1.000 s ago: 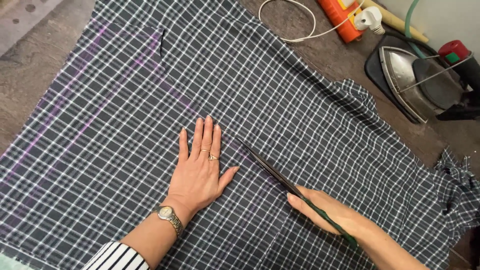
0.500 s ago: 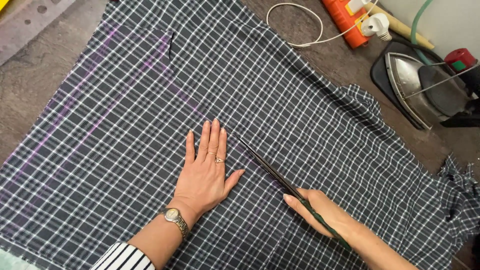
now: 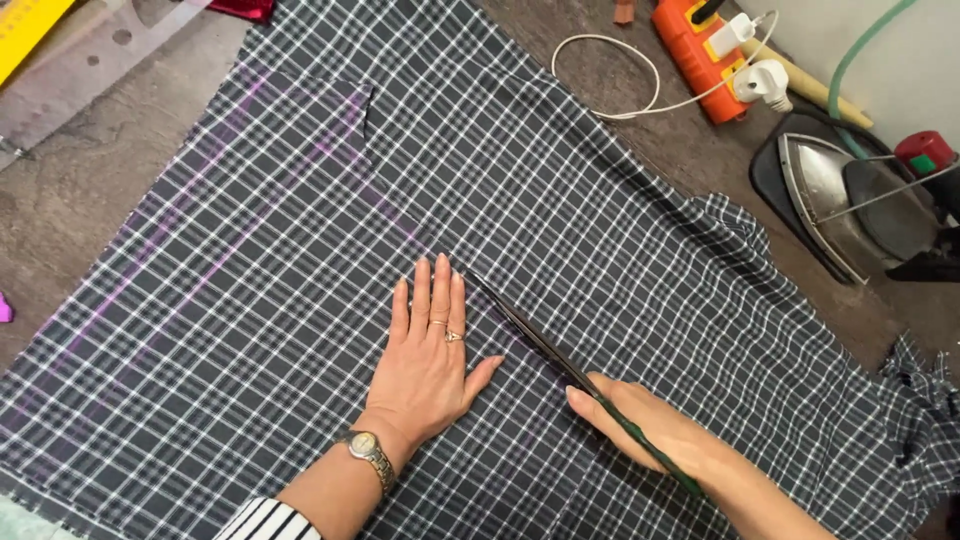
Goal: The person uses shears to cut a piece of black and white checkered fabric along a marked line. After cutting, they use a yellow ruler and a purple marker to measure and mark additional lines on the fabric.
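- Left hand (image 3: 428,365) lies flat and open on the plaid cloth (image 3: 300,300), centre of the frame.
- Right hand (image 3: 655,432), lower right, is closed around the scissors (image 3: 540,335); the blades lie on the cloth just beside the left fingers.
- Iron (image 3: 850,205) rests at the right edge; orange power strip (image 3: 700,50) at the top.

Striped sleeve (image 3: 262,520), metal wristwatch (image 3: 363,450), finger rings (image 3: 452,336)

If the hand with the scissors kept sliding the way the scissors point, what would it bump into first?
Probably nothing solid soon. The right hand aims the scissors up and left along the checked cloth, just past the left hand lying flat beside the blades. Only more cloth lies ahead, with a purple line on it.
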